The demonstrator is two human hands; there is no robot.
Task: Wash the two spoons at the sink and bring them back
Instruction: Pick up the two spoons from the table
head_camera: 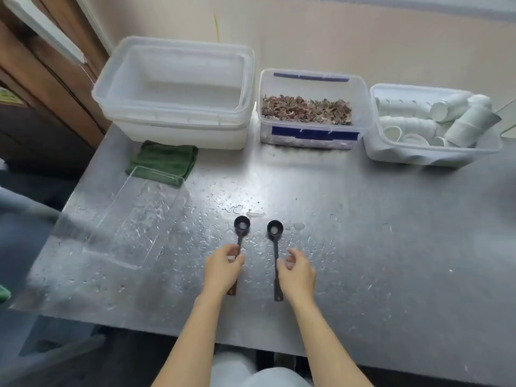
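Two black spoons lie side by side on the wet metal table (363,247), bowls pointing away from me. My left hand (223,270) covers the middle of the left spoon (241,225); thumb and fingers pinch its handle, and the handle's end shows below the palm. The right spoon (275,230) lies flat with its whole handle in view. My right hand (296,276) sits just right of that handle, fingers loosely curled, nothing visibly between them. Water sits in both bowls.
A clear plastic tray (117,236) lies at the left, a folded green cloth (164,160) behind it. Along the back stand stacked empty tubs (173,88), a box of dried flowers (307,110) and a tub of white cups (430,121). Water drops cover the table.
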